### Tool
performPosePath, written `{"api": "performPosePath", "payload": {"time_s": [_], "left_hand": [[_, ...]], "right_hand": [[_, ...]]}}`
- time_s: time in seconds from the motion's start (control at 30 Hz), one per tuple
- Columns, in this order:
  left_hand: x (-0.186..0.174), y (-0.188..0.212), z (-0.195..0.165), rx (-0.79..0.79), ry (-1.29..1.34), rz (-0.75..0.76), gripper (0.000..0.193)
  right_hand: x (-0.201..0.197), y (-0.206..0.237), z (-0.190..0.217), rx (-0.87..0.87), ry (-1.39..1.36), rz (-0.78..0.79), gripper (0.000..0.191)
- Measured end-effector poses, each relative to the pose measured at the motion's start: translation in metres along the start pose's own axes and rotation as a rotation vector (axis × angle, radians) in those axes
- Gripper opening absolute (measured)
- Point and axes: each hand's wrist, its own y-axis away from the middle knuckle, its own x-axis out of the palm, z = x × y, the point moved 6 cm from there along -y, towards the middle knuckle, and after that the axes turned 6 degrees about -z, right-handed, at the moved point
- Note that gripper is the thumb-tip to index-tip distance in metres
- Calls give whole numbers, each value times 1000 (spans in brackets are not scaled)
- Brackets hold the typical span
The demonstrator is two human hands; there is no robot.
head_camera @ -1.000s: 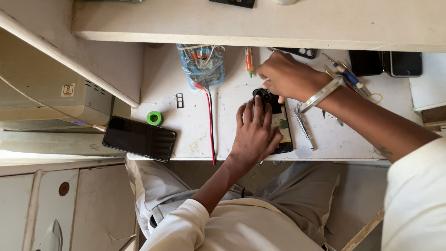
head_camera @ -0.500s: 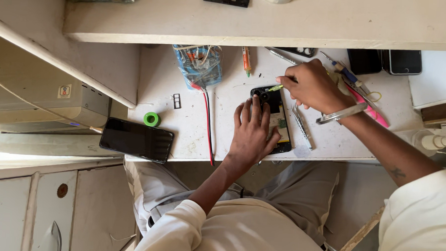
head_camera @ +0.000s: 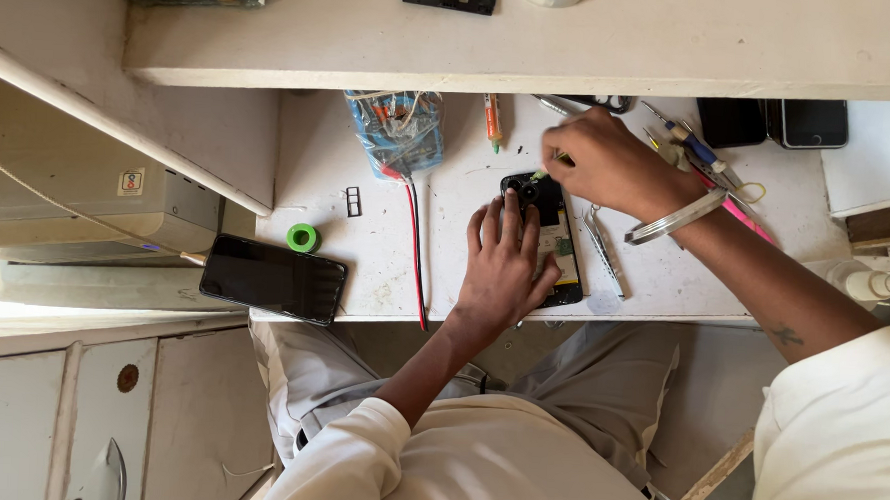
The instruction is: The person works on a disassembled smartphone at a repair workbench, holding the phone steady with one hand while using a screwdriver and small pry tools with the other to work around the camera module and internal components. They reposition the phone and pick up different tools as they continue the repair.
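Right hand [head_camera: 609,167] fingers pinched shut on a thin tool w/ a green-yellow tip [head_camera: 540,173], tip touching the top end of the opened phone [head_camera: 544,234], near the round camera part. Left hand [head_camera: 504,268] lies flat, fingers spread, pressing down on the phone's lower half; not gripping anything, just pinning it. Phone sits mid-bench, long axis 12 to 6 o'clock. To do this bit well, I'd judge: keep the left palm's weight steady so the body can't skid, work the tip in shallow and light since bare board is exposed, and keep the wrist low. Metal bangle [head_camera: 679,217] on the right wrist hangs close to the tweezers [head_camera: 603,252] lying just at 3 o'clock of the phone; mind it doesn't knock them. Out at 9 o'clock: red wire [head_camera: 415,249], small black frame [head_camera: 353,201], green tape roll [head_camera: 303,238], another dark phone [head_camera: 274,278] at the bench edge. At 11 o'clock a clear bag of parts [head_camera: 395,128]; at 2 o'clock a cluster of screwdrivers [head_camera: 704,161].
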Motion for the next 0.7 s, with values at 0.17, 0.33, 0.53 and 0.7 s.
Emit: {"api": "performPosePath", "payload": {"time_s": [0.17,0.33,0.53,0.7], "left_hand": [[0,-1,-1,2,-15,2,66],[-3,-2,-1,-10,-10,15,67],[-7,-4,-1,-36,11,22,72],[-6,-3,-1,-38,14,18,72]], "right_hand": [[3,3,-16,312,70,42,28],[-2,7,-15,288,15,-23,20],[-12,21,-12,236,-42,-154,14],[-7,54,-30,607,-264,-235,9]]}}
